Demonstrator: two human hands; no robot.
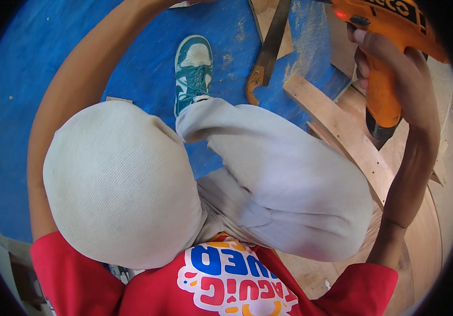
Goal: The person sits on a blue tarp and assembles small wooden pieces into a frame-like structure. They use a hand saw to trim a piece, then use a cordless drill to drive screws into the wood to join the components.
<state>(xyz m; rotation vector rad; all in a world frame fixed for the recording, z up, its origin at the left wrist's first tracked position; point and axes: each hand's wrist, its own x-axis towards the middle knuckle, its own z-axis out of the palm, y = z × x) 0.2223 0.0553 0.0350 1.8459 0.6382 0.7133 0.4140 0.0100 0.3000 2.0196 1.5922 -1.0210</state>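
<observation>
My right hand [403, 79] is wrapped round the grip of an orange and black cordless drill [384, 97] at the upper right. A red light glows on the drill's body, and its front end runs out past the top edge. My left forearm [87, 73] reaches up to the top edge. Only a sliver of my left hand [171, 2] shows there, its fingers cut off by the frame. Just below it is the edge of a small whitish thing [184, 5], too little of it visible to name.
On the blue floor [137, 58] lies a handsaw [268, 58] with a wooden handle, partly over a wood piece [285, 45], with sawdust around. Several boards, among them a long plank [342, 129], lie at the right. My bent legs in pale trousers [284, 179] and a green-white shoe [194, 71] fill the middle.
</observation>
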